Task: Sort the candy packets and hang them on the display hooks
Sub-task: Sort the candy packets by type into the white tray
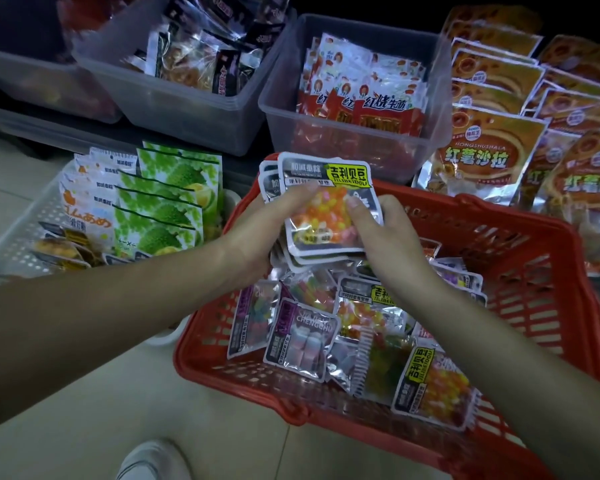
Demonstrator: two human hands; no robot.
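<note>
Pretty firm hold: left grip (257, 233) curls round the stack (321, 216) from its left edge, right grip (387, 233) pinches the right edge. Stack's long axis points away from me, header end up, above the basket (520, 244). Loose packets (433, 386) lie below, nearer the right grip imo.

The basket (534, 271) occupies the lower centre and right of the frame, with loose packets (302, 341) lying in it. Above its far rim, a stack of packets (326, 188) is gripped between the left hand (257, 230) and the right hand (388, 233). A tray (25, 244) holding upright packets (167, 202) sits at mid left, beside the basket. Three bins (187, 109) line the top edge. Pouches (482, 150) lie at upper right. A shoe (149, 459) shows at the bottom, left of centre.
</note>
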